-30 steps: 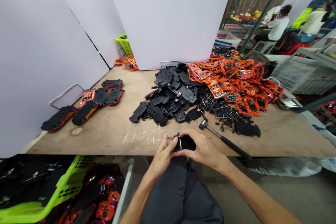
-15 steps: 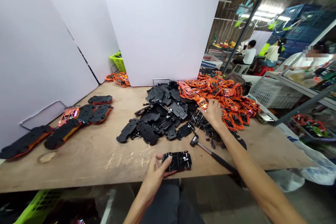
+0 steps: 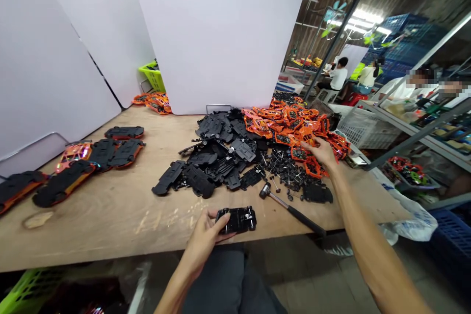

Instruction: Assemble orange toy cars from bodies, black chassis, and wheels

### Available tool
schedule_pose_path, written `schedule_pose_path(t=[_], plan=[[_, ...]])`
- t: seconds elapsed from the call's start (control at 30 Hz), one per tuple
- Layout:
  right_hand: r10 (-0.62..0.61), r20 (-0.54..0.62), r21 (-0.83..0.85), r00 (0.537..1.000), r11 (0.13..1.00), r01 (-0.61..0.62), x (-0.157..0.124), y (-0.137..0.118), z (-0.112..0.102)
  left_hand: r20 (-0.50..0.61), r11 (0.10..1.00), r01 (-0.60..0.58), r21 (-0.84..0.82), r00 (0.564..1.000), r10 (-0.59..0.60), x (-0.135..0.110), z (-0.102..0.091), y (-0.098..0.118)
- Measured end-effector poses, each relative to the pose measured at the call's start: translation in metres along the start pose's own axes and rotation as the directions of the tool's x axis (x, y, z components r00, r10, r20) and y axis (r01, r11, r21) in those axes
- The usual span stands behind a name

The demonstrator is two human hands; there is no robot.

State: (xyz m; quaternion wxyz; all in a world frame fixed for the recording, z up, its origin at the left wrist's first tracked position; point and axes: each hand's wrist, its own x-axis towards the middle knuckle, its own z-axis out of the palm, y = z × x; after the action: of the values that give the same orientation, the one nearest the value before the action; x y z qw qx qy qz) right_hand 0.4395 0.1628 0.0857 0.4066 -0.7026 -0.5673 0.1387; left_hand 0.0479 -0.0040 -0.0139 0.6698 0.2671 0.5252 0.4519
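Left hand [image 3: 204,229] is clasping a black toy car chassis [image 3: 236,220] over the wooden table [image 3: 91,225] at lower centre, while the right hand [image 3: 320,153], well apart and open, is reaching over orange car shells [image 3: 294,118] beside loose black wheels [image 3: 283,169].

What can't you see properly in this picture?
All from the head camera:
- The underside of the black toy car base: the left hand holding it hides it.
- The orange toy car shells beneath the right hand: the hand covers them.
- The green basket: the bottom edge cuts it off, and its inside is dark.
- The yellow things far away: too small to tell what they are.
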Motion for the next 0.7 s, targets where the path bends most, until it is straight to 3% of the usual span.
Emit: schedule_pose_path(t=[0.1,0.17,0.23,0.3,0.33,0.4,0.57,0.7], plan=[[-0.121,0.035,0.076,0.992,0.990,0.118,-0.051,-0.019,0.015,0.015,1.000,-0.011,0.024,1.000,0.011,-0.005,-0.001,0.003],[-0.293,0.217,0.115,0.931,0.955,0.274,-0.096,-0.039,0.033,0.008,1.000,-0.011,0.013,1.000,0.010,-0.006,-0.001,0.004],[-0.430,0.407,0.163,0.806,0.903,0.399,-0.139,-0.059,0.051,0.019,0.999,0.014,-0.033,1.000,-0.014,-0.005,-0.002,0.005],[-0.523,0.548,0.241,0.653,0.846,0.476,-0.172,-0.074,0.067,0.056,0.994,0.057,-0.091,0.997,-0.052,-0.002,-0.003,0.005],[-0.554,0.595,0.274,0.583,0.821,0.501,-0.182,-0.078,0.073,0.078,0.991,0.072,-0.113,0.995,-0.063,-0.001,-0.003,0.005],[-0.592,0.642,0.305,0.487,0.781,0.546,-0.193,-0.081,0.082,0.115,0.988,0.082,-0.131,0.991,-0.067,-0.001,-0.003,0.006],[-0.641,0.662,0.301,0.389,0.702,0.645,-0.194,-0.077,0.095,0.066,0.999,0.023,-0.031,0.998,-0.021,-0.005,-0.002,0.006],[-0.623,0.686,0.255,0.375,0.690,0.678,-0.199,-0.076,0.100,0.051,0.999,0.017,-0.034,0.999,-0.015,-0.006,-0.001,0.002]])
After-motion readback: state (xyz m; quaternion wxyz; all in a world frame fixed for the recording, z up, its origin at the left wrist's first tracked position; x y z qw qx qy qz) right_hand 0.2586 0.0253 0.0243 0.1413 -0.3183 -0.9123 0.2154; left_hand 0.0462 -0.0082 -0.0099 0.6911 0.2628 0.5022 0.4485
